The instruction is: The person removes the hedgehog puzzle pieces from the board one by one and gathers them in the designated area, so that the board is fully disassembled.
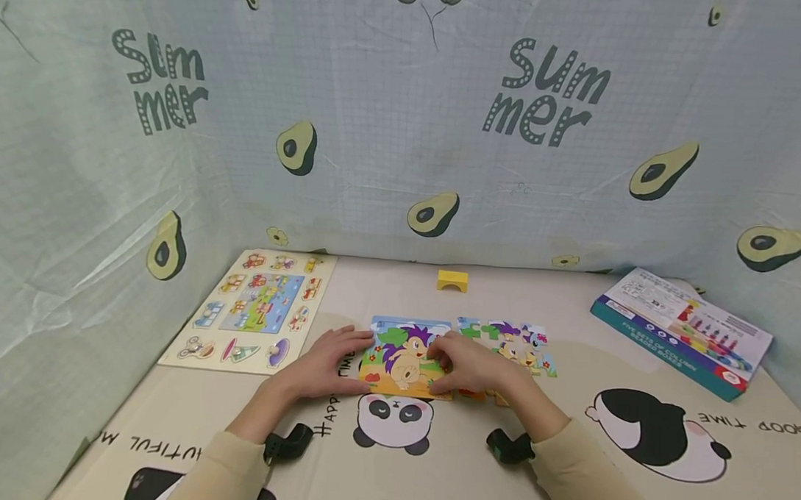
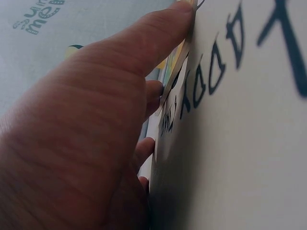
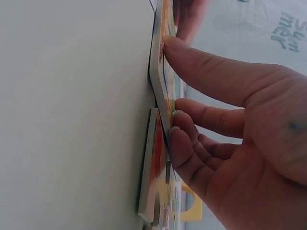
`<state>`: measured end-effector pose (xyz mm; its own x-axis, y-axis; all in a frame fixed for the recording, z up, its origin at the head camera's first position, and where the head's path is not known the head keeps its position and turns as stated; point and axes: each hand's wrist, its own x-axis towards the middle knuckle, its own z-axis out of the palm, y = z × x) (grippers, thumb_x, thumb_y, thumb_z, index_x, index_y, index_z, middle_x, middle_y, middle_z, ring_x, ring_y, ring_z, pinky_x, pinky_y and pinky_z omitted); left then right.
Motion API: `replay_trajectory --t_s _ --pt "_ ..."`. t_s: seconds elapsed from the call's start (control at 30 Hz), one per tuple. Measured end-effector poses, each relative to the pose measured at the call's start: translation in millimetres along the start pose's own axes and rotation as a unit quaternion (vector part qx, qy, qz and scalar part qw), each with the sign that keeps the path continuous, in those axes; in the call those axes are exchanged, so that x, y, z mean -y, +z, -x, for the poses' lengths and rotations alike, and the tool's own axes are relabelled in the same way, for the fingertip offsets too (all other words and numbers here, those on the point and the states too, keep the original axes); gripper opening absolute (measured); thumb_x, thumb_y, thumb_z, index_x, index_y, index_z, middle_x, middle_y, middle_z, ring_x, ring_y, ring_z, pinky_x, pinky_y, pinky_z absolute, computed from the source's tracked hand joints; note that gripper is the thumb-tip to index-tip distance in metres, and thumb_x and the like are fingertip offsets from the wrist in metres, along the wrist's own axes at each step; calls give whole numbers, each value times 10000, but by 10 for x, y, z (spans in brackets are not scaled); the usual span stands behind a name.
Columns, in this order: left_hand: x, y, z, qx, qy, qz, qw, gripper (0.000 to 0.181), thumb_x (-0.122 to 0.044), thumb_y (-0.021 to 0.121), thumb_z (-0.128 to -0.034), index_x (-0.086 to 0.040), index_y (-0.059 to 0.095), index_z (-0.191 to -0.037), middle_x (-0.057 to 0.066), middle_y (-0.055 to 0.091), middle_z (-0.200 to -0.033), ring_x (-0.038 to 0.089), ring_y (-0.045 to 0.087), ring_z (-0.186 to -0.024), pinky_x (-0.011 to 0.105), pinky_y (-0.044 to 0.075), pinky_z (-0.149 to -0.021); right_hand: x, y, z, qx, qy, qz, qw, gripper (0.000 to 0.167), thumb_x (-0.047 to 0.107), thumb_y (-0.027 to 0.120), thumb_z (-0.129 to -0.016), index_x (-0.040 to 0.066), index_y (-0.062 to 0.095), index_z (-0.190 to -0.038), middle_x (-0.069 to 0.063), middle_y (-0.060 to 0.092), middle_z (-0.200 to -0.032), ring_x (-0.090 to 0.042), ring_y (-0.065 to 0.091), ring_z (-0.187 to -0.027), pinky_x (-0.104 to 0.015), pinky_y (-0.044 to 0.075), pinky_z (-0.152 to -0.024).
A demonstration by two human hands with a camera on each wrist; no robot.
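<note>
A puzzle board (image 1: 406, 357) with a purple-spiked hedgehog picture lies in front of me. My left hand (image 1: 327, 361) is at its left side, thumb at the lower left corner and fingers along the left edge. In the left wrist view that thumb (image 2: 160, 36) stretches straight to the board's edge. My right hand (image 1: 472, 366) grips the right side with curled fingers. The right wrist view has its thumb (image 3: 201, 69) on the board's face and its fingertips at the edge. There the board's right end sits above loose puzzle pieces (image 1: 519, 346), partly hidden by the hand.
A wooden picture board (image 1: 205, 346) with vehicles and toys lies at the left. Behind the puzzle stands a yellow arch block (image 1: 452, 280). A beaded-column toy box (image 1: 682, 330) lies at the right. A patterned cloth wall (image 1: 376, 183) encloses the back and left of the table.
</note>
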<state>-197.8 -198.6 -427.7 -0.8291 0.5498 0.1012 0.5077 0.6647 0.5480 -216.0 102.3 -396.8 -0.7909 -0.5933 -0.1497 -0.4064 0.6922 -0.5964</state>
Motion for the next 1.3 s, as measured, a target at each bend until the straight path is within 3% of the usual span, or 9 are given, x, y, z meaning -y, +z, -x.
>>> replay_trajectory --t_s 0.4,0.73,1.03,1.3 --pt "9 -9 -7 -22 49 -3 10000 776 -476 800 -820 -76 561 -1441 73 477 -1525 364 258 -1479 569 119 -1201 25 8 -18 -43 191 -37 9998 406 196 858 -831 78 627 -1144 1 533 -980 -170 518 -907 -348 496 -865" --pt "13 -5 -11 7 52 -7 10000 775 -473 798 -822 -78 558 -1444 71 471 -1529 366 252 -1481 571 118 -1200 54 -61 21 -226 212 -590 9978 369 143 839 -846 89 613 -1133 -1 583 -956 -182 550 -913 -336 517 -865" --pt "16 4 0 34 9 -13 10000 782 -485 793 -824 -79 553 -1449 71 462 -1537 369 246 -1483 575 115 -1199 60 -55 45 -256 -69 -717 9971 255 98 786 -889 113 641 -1097 2 598 -924 -181 561 -878 -293 533 -811" --pt "16 8 -8 30 8 -12 10000 774 -482 793 -825 -81 559 -1444 69 467 -1533 365 247 -1484 570 111 -1201 30 -61 60 -102 -390 -651 9971 206 123 735 -938 144 644 -1122 42 634 -961 -170 585 -897 -335 543 -841"
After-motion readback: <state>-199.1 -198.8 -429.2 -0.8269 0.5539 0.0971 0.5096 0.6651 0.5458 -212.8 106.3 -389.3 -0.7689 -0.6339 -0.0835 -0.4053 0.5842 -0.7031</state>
